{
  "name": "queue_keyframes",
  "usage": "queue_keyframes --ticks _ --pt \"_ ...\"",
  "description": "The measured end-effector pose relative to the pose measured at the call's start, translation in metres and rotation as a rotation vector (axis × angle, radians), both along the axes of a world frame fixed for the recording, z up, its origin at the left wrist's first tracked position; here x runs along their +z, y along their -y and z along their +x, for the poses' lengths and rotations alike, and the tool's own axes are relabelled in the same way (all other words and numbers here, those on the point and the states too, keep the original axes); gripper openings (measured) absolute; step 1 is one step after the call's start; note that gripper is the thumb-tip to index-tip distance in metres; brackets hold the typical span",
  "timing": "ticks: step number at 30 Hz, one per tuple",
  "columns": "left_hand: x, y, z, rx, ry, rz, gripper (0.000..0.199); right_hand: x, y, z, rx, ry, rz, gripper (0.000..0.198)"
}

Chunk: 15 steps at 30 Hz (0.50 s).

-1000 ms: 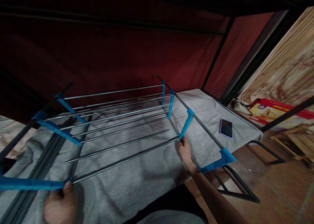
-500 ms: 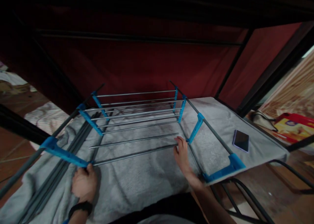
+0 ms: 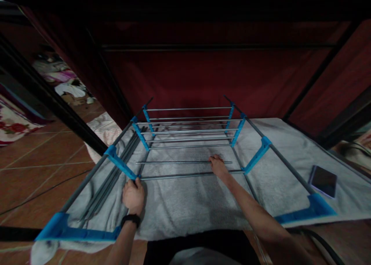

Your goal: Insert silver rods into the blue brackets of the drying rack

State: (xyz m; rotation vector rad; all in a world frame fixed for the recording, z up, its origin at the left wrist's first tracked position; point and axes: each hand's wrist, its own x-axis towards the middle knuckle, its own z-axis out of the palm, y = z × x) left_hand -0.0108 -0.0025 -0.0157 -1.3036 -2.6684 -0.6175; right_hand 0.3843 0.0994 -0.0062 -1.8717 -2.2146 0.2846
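Note:
A rack frame of grey tubes and blue plastic brackets lies on a grey blanket, thin metal rods spanning between its sides. My left hand, with a black band at the wrist, is closed at the lower end of a left blue bracket, where the front crossbar meets it. My right hand has its fingers on a loose metal rod near its right end. That rod lies just behind the front crossbar, its ends apart from the brackets. Another blue bracket stands at the crossbar's right end.
Several spare grey tubes lie on the blanket at the left. A phone rests on the right. Dark red fabric hangs behind the rack, between dark posts. A cable crosses the tiled floor.
The view has swung left. My right hand has moved from the front crossbar's right end onto the loose rod, which now lies more level. My left hand stays at the bracket's lower end.

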Motion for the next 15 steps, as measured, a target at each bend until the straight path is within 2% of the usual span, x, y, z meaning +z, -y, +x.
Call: queue_keyframes --ticks 4,8,10,13,15 --pt "-0.001 0.001 0.0 0.01 -0.007 0.006 0.052 0.004 0.0 0.003 0.049 -0.023 0.042 0.032" --pt "-0.001 -0.002 -0.001 0.035 0.008 -0.002 0.05 0.003 0.011 0.016 0.085 -0.133 0.204 0.03" --pt "0.001 -0.002 -0.001 0.035 0.019 -0.012 0.05 0.001 0.021 0.024 0.031 -0.216 0.281 0.028" --pt "0.001 0.0 -0.003 0.016 0.044 -0.02 0.052 0.0 0.04 0.033 -0.073 -0.32 0.299 0.025" --pt "-0.002 0.004 -0.007 0.027 0.079 0.035 0.055 0.002 0.051 0.035 -0.106 -0.384 0.31 0.024"
